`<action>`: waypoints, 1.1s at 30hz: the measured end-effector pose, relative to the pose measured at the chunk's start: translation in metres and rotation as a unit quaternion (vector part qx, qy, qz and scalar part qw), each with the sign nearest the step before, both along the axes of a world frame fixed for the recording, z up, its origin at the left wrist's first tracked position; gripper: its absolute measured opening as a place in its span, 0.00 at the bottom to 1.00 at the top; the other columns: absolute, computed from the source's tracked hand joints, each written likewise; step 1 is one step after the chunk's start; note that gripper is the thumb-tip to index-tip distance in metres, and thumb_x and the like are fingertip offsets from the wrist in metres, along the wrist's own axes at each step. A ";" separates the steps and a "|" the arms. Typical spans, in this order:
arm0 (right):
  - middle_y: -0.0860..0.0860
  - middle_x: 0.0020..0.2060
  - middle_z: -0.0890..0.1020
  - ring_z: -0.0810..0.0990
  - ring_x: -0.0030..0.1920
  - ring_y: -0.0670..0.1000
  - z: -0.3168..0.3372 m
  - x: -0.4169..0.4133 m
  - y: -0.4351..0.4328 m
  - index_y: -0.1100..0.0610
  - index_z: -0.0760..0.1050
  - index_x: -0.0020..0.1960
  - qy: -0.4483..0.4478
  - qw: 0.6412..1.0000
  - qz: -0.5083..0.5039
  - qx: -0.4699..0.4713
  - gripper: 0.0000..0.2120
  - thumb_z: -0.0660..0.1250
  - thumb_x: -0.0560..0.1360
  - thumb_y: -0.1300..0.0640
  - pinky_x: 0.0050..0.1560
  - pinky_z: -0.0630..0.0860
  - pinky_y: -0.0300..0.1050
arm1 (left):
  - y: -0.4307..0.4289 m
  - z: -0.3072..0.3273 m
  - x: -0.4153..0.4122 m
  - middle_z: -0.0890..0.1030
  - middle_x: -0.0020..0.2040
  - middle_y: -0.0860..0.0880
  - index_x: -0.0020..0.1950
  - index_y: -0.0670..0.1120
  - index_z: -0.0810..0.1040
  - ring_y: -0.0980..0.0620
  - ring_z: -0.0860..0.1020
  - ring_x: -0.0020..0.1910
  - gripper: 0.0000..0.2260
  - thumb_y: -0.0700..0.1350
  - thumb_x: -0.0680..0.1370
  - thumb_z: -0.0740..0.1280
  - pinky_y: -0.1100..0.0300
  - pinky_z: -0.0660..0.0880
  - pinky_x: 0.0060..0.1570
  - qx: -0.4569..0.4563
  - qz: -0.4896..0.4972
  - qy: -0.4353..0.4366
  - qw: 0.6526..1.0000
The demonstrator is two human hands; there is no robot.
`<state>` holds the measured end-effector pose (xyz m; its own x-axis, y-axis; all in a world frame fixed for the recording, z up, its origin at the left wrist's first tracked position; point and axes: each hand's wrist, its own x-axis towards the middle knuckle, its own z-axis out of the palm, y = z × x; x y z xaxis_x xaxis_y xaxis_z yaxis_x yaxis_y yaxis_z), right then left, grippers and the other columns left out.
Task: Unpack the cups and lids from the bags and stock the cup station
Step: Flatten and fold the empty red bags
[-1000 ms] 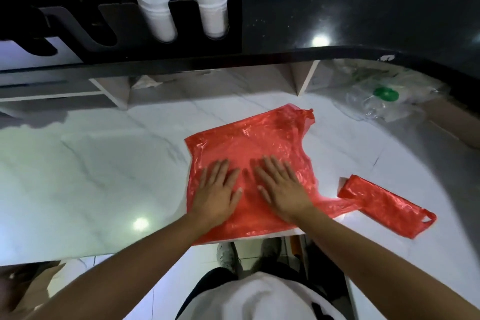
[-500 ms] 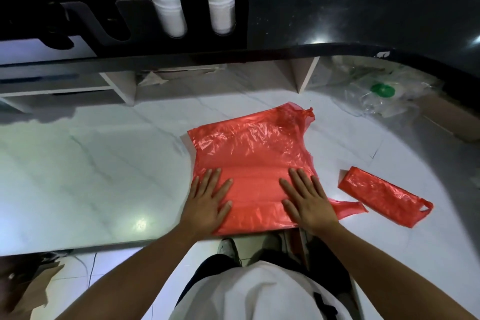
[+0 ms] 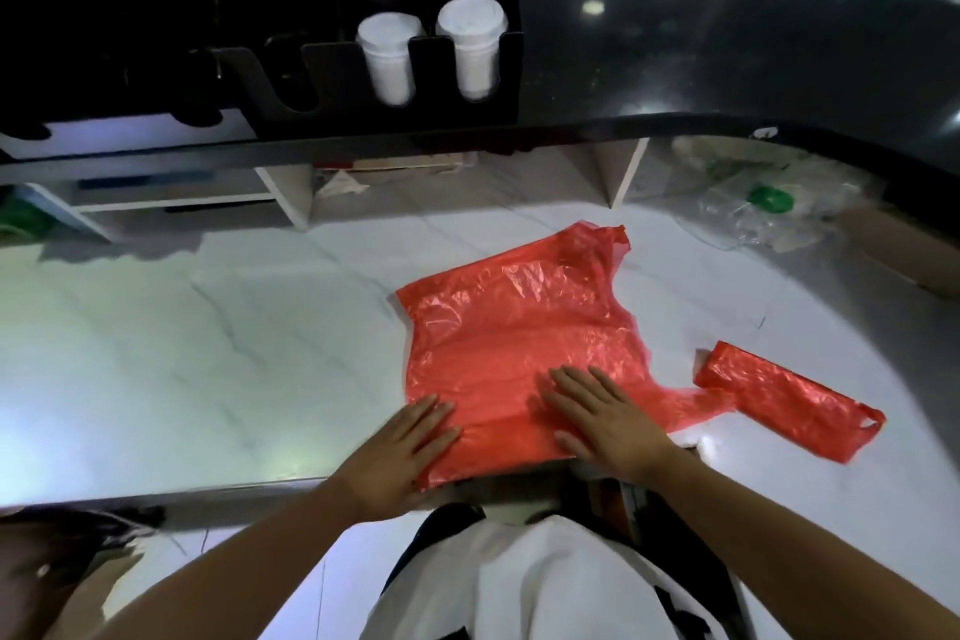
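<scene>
An empty red plastic bag [image 3: 519,333] lies flat on the white marble counter [image 3: 208,353], its near edge at the counter's front. My left hand [image 3: 402,452] presses flat on the bag's near left corner, partly on the counter edge. My right hand [image 3: 608,413] lies flat on the bag's near right part, fingers spread. A second red bag [image 3: 784,403], folded into a narrow strip, rests to the right. Two stacks of white lidded cups [image 3: 431,52] stand in the black cup holder [image 3: 332,83] on the dark upper counter.
A clear plastic bag with a green mark [image 3: 769,203] lies crumpled at the back right beside a brown cardboard box [image 3: 904,250]. White shelf dividers [image 3: 291,192] stand under the black ledge. Several slots of the holder to the left of the cups look dark.
Both hands slid from the bag's middle toward its near edge, flattening it. My right hand has since moved back toward the centre; my left sits at the near left corner.
</scene>
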<state>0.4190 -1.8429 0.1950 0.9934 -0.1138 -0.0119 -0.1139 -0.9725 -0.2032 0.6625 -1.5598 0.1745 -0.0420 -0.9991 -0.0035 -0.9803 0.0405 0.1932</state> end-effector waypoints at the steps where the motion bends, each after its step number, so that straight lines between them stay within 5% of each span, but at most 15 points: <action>1: 0.52 0.79 0.62 0.58 0.79 0.53 0.001 0.002 0.009 0.52 0.61 0.79 0.004 1.000 0.025 0.004 0.31 0.56 0.82 0.37 0.77 0.56 0.58 | 0.002 -0.002 0.001 0.60 0.80 0.41 0.79 0.46 0.65 0.40 0.57 0.79 0.32 0.57 0.78 0.66 0.44 0.64 0.74 0.012 0.002 -0.011 1.000; 5: 0.52 0.80 0.58 0.54 0.80 0.53 0.010 0.013 0.038 0.51 0.58 0.81 0.055 0.994 0.096 -0.012 0.37 0.54 0.79 0.30 0.78 0.49 0.57 | -0.007 -0.002 -0.001 0.67 0.77 0.47 0.76 0.52 0.70 0.43 0.67 0.75 0.23 0.53 0.81 0.62 0.46 0.71 0.68 0.005 0.032 0.025 0.999; 7: 0.51 0.77 0.65 0.63 0.77 0.53 0.012 0.021 0.044 0.51 0.62 0.79 0.054 0.993 0.099 -0.031 0.33 0.55 0.80 0.34 0.77 0.57 0.57 | -0.015 0.003 -0.007 0.70 0.76 0.49 0.76 0.52 0.69 0.46 0.69 0.73 0.22 0.53 0.83 0.61 0.47 0.73 0.65 0.004 0.050 0.039 0.998; 11: 0.49 0.58 0.84 0.83 0.55 0.52 0.022 0.034 0.035 0.50 0.79 0.61 0.002 0.998 0.063 0.000 0.16 0.59 0.77 0.50 0.62 0.76 0.50 | -0.026 0.029 -0.007 0.68 0.77 0.53 0.79 0.55 0.65 0.52 0.65 0.75 0.25 0.63 0.83 0.55 0.51 0.60 0.74 0.007 0.018 0.074 0.997; 16: 0.53 0.50 0.83 0.81 0.45 0.61 0.057 0.045 0.024 0.53 0.76 0.58 0.106 0.992 0.050 0.041 0.12 0.57 0.82 0.51 0.42 0.72 0.49 | -0.065 0.044 0.022 0.60 0.81 0.53 0.79 0.57 0.63 0.52 0.54 0.80 0.25 0.61 0.85 0.45 0.50 0.51 0.78 -0.002 0.188 0.085 0.978; 19: 0.56 0.46 0.83 0.81 0.45 0.60 0.072 0.055 0.020 0.53 0.76 0.57 0.146 0.985 0.039 0.079 0.11 0.58 0.82 0.51 0.40 0.67 0.46 | -0.082 0.030 0.027 0.58 0.81 0.48 0.79 0.53 0.64 0.46 0.54 0.81 0.27 0.59 0.83 0.45 0.45 0.52 0.77 0.081 0.168 0.074 0.980; 22: 0.56 0.47 0.83 0.81 0.46 0.60 0.081 0.073 0.007 0.55 0.78 0.53 0.208 0.973 0.034 0.098 0.10 0.59 0.80 0.53 0.42 0.74 0.47 | -0.081 0.015 0.026 0.63 0.79 0.44 0.76 0.47 0.71 0.44 0.61 0.79 0.22 0.52 0.84 0.55 0.51 0.58 0.77 0.110 0.106 0.180 0.972; 25: 0.54 0.59 0.80 0.78 0.60 0.58 0.086 0.095 -0.007 0.54 0.81 0.53 0.227 0.970 0.069 0.061 0.13 0.60 0.76 0.52 0.59 0.75 0.52 | -0.075 0.029 0.013 0.77 0.69 0.41 0.68 0.43 0.77 0.46 0.75 0.68 0.17 0.41 0.79 0.67 0.69 0.71 0.59 0.177 0.219 0.315 0.906; 26: 0.54 0.67 0.76 0.73 0.67 0.58 0.086 0.103 -0.010 0.53 0.82 0.55 0.229 0.969 0.088 0.025 0.15 0.60 0.76 0.51 0.67 0.70 0.54 | -0.077 0.031 0.010 0.80 0.65 0.41 0.66 0.44 0.78 0.45 0.78 0.64 0.15 0.40 0.78 0.67 0.68 0.74 0.54 0.190 0.268 0.347 0.878; 28: 0.53 0.78 0.64 0.61 0.77 0.56 0.084 0.118 -0.013 0.52 0.82 0.60 0.241 0.965 0.105 -0.012 0.17 0.61 0.76 0.50 0.76 0.58 0.56 | -0.084 0.032 0.008 0.82 0.63 0.46 0.64 0.50 0.81 0.48 0.80 0.62 0.16 0.40 0.78 0.65 0.60 0.75 0.61 0.148 0.302 0.472 0.815; 31: 0.49 0.81 0.51 0.47 0.81 0.51 0.076 0.137 -0.017 0.49 0.77 0.68 0.259 0.957 0.130 0.000 0.20 0.59 0.78 0.49 0.79 0.48 0.56 | -0.098 0.049 0.012 0.85 0.55 0.42 0.56 0.51 0.83 0.42 0.81 0.55 0.10 0.46 0.82 0.62 0.47 0.73 0.63 0.095 0.374 0.653 0.652; 33: 0.48 0.82 0.50 0.46 0.81 0.50 0.068 0.147 -0.019 0.45 0.67 0.76 0.280 0.950 0.140 -0.001 0.26 0.59 0.78 0.47 0.80 0.49 0.55 | -0.104 0.052 0.016 0.85 0.53 0.41 0.57 0.47 0.82 0.42 0.82 0.54 0.18 0.55 0.85 0.56 0.47 0.74 0.62 0.102 0.388 0.683 0.611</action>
